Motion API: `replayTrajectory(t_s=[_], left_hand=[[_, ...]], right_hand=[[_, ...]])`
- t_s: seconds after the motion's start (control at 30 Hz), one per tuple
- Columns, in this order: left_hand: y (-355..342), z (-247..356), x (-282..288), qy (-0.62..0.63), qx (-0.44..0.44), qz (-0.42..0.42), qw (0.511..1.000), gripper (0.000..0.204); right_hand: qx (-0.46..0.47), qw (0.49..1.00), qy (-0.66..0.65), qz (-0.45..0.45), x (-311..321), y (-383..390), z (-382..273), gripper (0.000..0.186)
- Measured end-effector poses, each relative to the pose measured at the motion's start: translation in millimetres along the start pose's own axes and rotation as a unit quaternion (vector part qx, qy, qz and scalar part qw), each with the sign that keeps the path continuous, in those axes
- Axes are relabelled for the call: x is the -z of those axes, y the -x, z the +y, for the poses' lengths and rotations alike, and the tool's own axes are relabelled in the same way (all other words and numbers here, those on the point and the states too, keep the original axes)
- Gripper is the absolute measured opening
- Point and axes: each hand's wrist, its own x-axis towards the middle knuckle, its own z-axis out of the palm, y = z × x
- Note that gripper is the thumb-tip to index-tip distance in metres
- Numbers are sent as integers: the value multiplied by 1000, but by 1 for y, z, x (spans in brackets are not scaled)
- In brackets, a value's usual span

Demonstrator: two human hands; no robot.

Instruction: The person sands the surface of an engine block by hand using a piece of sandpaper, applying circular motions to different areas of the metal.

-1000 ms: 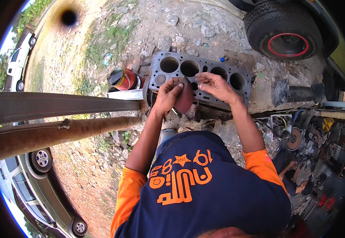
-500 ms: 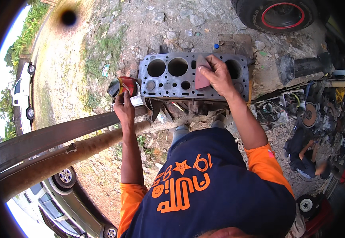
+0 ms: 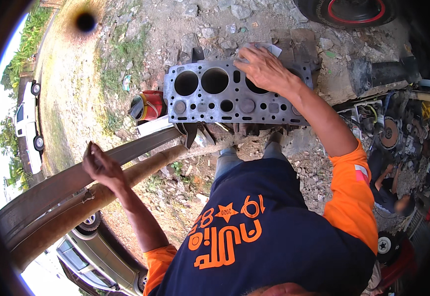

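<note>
Stony ground (image 3: 158, 47) surrounds the grey engine block (image 3: 237, 112) and red can (image 3: 155, 105).

The shirt (image 3: 294, 227) is navy — bold orange lettering (image 3: 229, 254) and an orange star (image 3: 226, 212) mark it; the short sleeves (image 3: 349, 195) are orange, the right bearing a small white-and-red patch (image 3: 361, 172); the trousers (image 3: 227, 160) look pale blue.

I see the engine block (image 3: 202, 100) with its flat, grey metal deck facing up and its long side running left to right. Large round bores (image 3: 215, 81) sit toward its far edge; I see the two left ones whole, the others partly covered. Smaller holes and dull round discs (image 3: 247, 105) line its near edge. A thin pale sheet (image 3: 275, 50), partly hidden, shows at the far edge.
</note>
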Motion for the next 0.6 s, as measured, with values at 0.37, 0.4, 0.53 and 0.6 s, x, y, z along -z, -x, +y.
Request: replayTrajectory(t_s=[0.37, 0.4, 0.53, 0.6], left_hand=[[-130, -111, 205, -478, -174, 406, 759, 74], [-130, -110, 203, -488, -173, 405, 754, 77], [-125, -104, 202, -511, -179, 372, 754, 80], [-124, -102, 199, -508, -169, 383, 753, 75]], right_hand=[[76, 996, -47, -23, -4, -2, 32, 34], [80, 995, -54, -35, -3, -4, 34, 36], [96, 990, -62, -81, 16, -15, 37, 40], [106, 989, -64, -75, 17, -15, 36, 40]])
